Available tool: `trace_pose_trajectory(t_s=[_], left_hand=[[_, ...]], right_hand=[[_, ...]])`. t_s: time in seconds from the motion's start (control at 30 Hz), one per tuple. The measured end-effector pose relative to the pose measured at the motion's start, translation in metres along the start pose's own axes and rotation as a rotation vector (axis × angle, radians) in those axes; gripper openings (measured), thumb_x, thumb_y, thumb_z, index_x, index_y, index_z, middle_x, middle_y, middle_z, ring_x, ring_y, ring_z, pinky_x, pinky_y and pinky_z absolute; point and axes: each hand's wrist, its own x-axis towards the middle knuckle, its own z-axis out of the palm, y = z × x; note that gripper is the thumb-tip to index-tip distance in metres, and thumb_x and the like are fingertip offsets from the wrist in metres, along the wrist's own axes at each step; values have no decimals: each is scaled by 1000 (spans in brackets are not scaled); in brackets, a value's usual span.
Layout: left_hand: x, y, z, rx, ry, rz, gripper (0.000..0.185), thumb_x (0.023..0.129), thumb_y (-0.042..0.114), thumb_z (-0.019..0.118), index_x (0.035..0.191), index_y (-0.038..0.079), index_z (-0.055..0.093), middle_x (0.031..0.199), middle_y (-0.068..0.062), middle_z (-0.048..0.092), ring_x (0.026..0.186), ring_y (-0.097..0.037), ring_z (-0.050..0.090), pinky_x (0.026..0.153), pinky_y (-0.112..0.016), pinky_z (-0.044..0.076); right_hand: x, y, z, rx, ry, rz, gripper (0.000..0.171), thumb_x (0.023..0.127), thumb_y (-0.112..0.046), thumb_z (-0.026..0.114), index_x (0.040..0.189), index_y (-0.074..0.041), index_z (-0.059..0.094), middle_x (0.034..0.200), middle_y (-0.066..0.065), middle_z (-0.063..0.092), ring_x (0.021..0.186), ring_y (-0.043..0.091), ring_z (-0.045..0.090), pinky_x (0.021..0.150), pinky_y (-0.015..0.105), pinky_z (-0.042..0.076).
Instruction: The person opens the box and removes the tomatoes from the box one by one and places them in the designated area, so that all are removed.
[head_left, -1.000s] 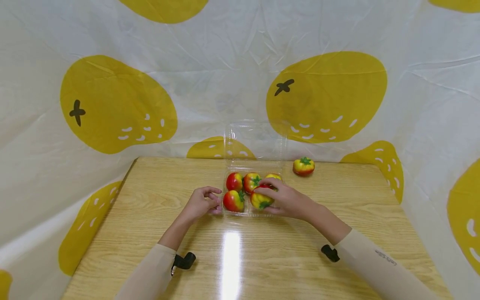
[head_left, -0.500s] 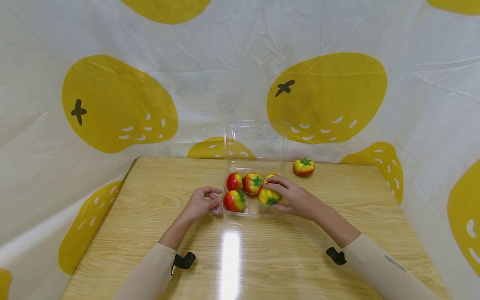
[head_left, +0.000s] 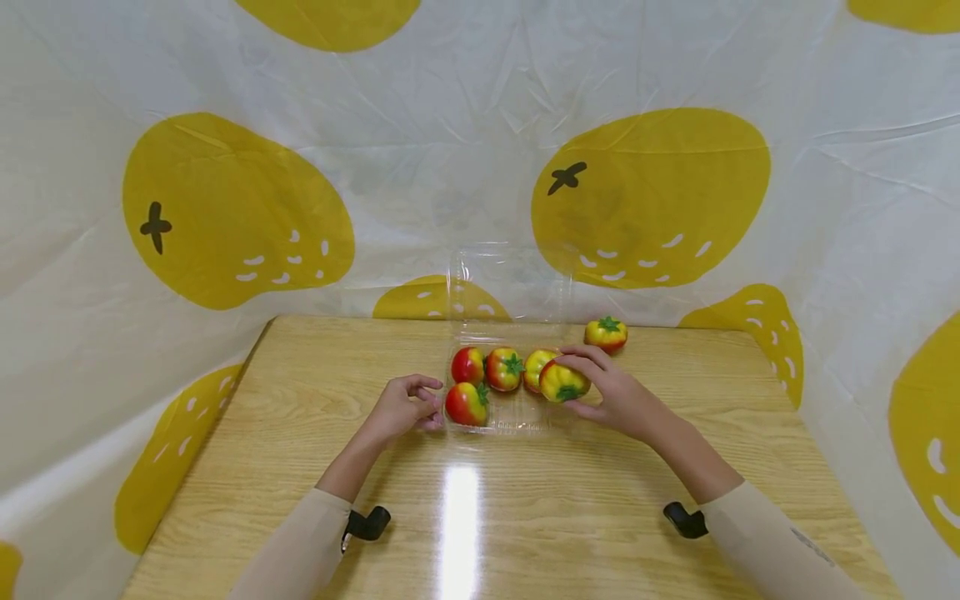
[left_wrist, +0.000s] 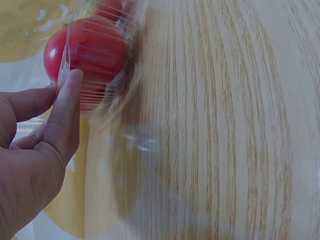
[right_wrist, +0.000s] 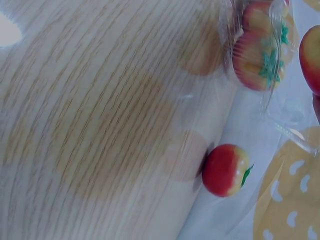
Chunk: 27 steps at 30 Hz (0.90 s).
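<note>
Tomato [head_left: 564, 382] between right-hand fingers [head_left: 587, 360]

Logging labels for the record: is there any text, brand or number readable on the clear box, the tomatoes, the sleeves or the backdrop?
No readable text anywhere.
Right sleeve: a small dark print, too small and blurred to read.
Clear box, tomatoes, backdrop: no lettering, only printed fruit shapes on the cloth.
</note>
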Motion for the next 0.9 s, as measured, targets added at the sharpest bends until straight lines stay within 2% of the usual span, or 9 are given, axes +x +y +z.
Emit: trace_pose_trajectory(t_s=[0.07, 0.2, 0.3, 0.43, 0.47, 0.57, 0.67, 0.73, 0.9], left_hand=[[0, 0, 0, 1, 1, -1, 37, 88, -9, 61, 124, -7, 56, 91, -18, 56, 70, -25, 69, 74, -44, 62], [7, -11, -2, 0, 9, 4, 37, 88, -9, 61, 124, -6, 56, 91, -18, 56, 70, -24, 69, 74, -45, 61], [15, -22, -3, -2, 22, 10, 37, 87, -8, 62, 124, -4, 57, 91, -17, 56, 69, -23, 69, 73, -44, 62], [18, -26, -2, -1, 36, 14, 36, 87, -8, 62, 122, -2, 59, 90, -17, 56, 68, -23, 68, 70, -42, 62], [18, -27, -2, 0, 38, 13, 35, 87, -8, 62, 122, -2, 59, 90, -16, 56, 68, -22, 68, 70, -41, 62], [18, -27, -2, -2, 43, 9, 35, 87, -9, 62, 121, -1, 59, 90, -16, 56, 68, -22, 68, 68, -38, 63], [18, -27, -2, -10, 45, 4, 35, 87, -8, 62, 121, -1, 59, 90, -16, 56, 69, -22, 69, 67, -37, 63], [18, -27, -2, -6, 45, 8, 35, 87, -9, 62, 121, -2, 59, 90, -16, 56, 68, -22, 68, 66, -37, 63], [18, -27, -2, 2, 48, 12, 36, 87, -9, 62, 121, -2, 59, 90, -16, 56, 68, -22, 68, 66, -37, 63]], right_hand=[[-2, 2, -3, 1, 7, 28, 73, 70, -17, 87, 134, -14, 54, 137, 10, 50, 123, 23, 52, 99, 32, 52], [-8, 9, -6, 20, 44, 42, 75, 69, -15, 87, 135, -11, 53, 137, 12, 49, 126, 27, 49, 108, 15, 40], [-13, 15, -6, 41, 62, 49, 69, 77, -33, 81, 135, -9, 53, 138, 14, 48, 127, 29, 48, 110, 5, 28], [-20, 21, -7, 53, 62, 92, 67, 87, -57, 54, 136, -10, 52, 139, 12, 47, 126, 27, 48, 108, 2, 27], [-21, 22, -7, 52, 68, 99, 68, 87, -58, 52, 136, -10, 52, 139, 12, 47, 125, 27, 49, 108, 2, 27], [-26, 25, -9, 39, 90, 123, 66, 84, -48, 67, 136, -10, 51, 137, 12, 47, 122, 27, 50, 104, -1, 27], [-30, 29, -12, 28, 118, 144, 69, 75, -24, 83, 135, -9, 52, 134, 13, 48, 118, 28, 52, 102, -2, 28], [-32, 32, -14, 20, 128, 171, 73, 69, -11, 85, 135, -9, 52, 133, 14, 48, 117, 28, 52, 100, -2, 28], [-39, 40, -20, 11, 137, 243, 73, 69, -8, 85, 134, -12, 52, 131, 13, 48, 117, 26, 51, 97, -2, 28]])
